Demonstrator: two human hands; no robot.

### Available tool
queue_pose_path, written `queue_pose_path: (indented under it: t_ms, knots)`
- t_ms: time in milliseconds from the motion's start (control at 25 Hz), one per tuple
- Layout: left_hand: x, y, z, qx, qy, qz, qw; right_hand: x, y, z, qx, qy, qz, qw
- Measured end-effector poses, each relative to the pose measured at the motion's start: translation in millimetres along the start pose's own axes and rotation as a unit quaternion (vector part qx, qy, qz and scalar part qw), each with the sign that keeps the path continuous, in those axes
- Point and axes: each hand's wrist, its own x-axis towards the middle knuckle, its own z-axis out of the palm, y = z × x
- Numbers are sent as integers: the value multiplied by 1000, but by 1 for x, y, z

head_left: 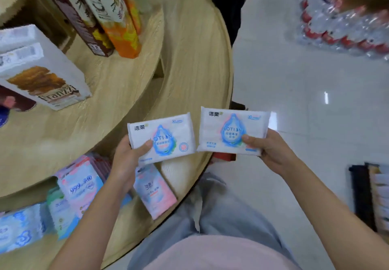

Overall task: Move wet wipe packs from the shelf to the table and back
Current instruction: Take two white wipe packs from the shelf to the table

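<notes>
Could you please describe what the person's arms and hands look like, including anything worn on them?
The left arm and right arm are bare as far as the frame shows, with no sleeves in view. The left hand and right hand are ungloved, and I see no watch, bracelet or ring.

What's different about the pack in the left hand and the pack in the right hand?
The left pack has a round pink stamp in its lower corner; the right pack shows none. The left pack sits lower, over the wooden shelf; the right pack reaches over the white floor. Both are white with a blue drop and the word LOTION.
</notes>
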Motion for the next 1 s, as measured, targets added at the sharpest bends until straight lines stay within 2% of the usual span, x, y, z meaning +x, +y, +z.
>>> queue_pose_path:
  t_ms: [160, 280, 480, 720, 840, 1000]
  knots:
    - [-7, 7, 34, 88, -113, 19, 989, -87, 68, -32, 87, 111, -36, 989]
    - [-17, -1, 75, 153, -197, 14, 968, -153, 123, -47, 158, 203, -59, 964]
    - [-64, -31, 171, 252, -355, 3, 900, -256, 208, -69, 267, 364, -110, 885]
    - [-159, -105, 279, 355, -493, -23, 794, -365, 312, -78, 395, 518, -156, 743]
    - [-217, -149, 325, 394, -539, -15, 744, -412, 352, -89, 435, 554, -175, 688]
    - [-294, -214, 368, 415, -587, -23, 695, -475, 388, -125, 438, 594, -199, 645]
